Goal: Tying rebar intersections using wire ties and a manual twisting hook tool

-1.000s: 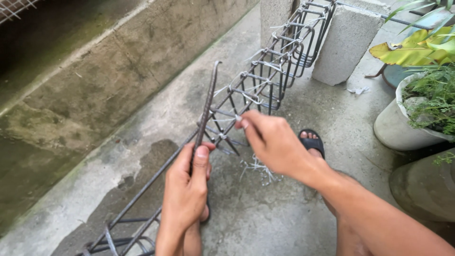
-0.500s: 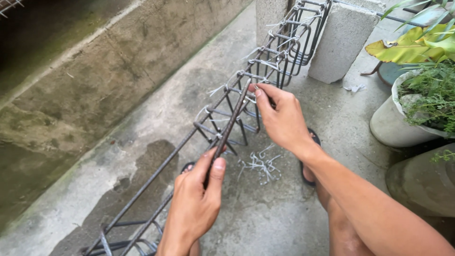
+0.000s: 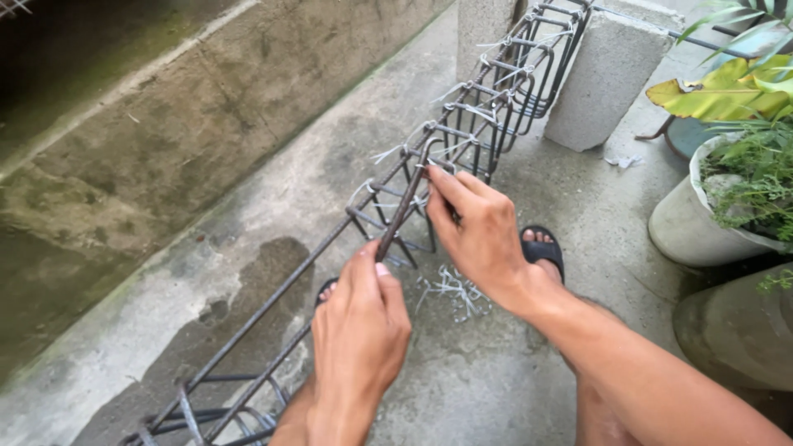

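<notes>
A long rebar cage (image 3: 462, 140) of dark steel bars and square stirrups runs from the lower left up to the concrete blocks. My left hand (image 3: 359, 330) grips the lower end of a hooked steel tying tool (image 3: 405, 206), whose bent tip reaches a stirrup joint. My right hand (image 3: 475, 231) rests on the cage at that joint, fingers pinching a thin tie wire beside the hook tip. Several joints carry twisted silvery wire ties.
A heap of cut tie wires (image 3: 450, 289) lies on the concrete floor between my sandalled feet (image 3: 543, 248). A low concrete wall (image 3: 165, 140) runs along the left. Concrete blocks (image 3: 607, 70) prop the cage's far end. Potted plants (image 3: 735, 182) stand at the right.
My left hand has swung the hooked tool from upright down onto the cage joint. My right hand shifted along the cage to the same joint.
</notes>
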